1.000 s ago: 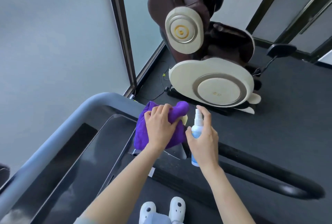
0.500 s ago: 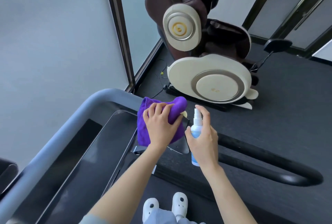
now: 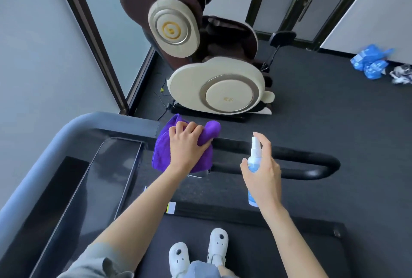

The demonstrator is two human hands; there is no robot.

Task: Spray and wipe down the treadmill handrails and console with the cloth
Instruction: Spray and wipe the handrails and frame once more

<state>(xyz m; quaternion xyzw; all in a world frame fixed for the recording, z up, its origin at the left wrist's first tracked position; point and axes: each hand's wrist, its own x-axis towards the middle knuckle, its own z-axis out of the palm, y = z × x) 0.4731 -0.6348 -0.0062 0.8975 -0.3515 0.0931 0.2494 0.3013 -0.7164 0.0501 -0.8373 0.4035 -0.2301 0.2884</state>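
Observation:
My left hand [image 3: 186, 147] grips a bunched purple cloth [image 3: 162, 155] and holds it against the near end of the black right handrail [image 3: 298, 162], where the rail meets the treadmill's grey frame [image 3: 107, 119]. My right hand [image 3: 263, 175] holds a small clear spray bottle [image 3: 254, 159] with a white nozzle upright just in front of the handrail, the forefinger arched over the nozzle top. The dark glossy console [image 3: 107, 179] lies to the left of the cloth.
A brown and cream massage chair [image 3: 214, 86] stands on the dark floor beyond the rail. Blue packets [image 3: 370, 61] lie on the floor at the far right. My white shoes [image 3: 196, 251] stand on the treadmill belt. A glass wall with a dark post [image 3: 89, 39] is at the left.
My view has shifted so more of the handrail and floor shows at the right. The right hand with the bottle has drawn away from the left hand, to the right along the rail.

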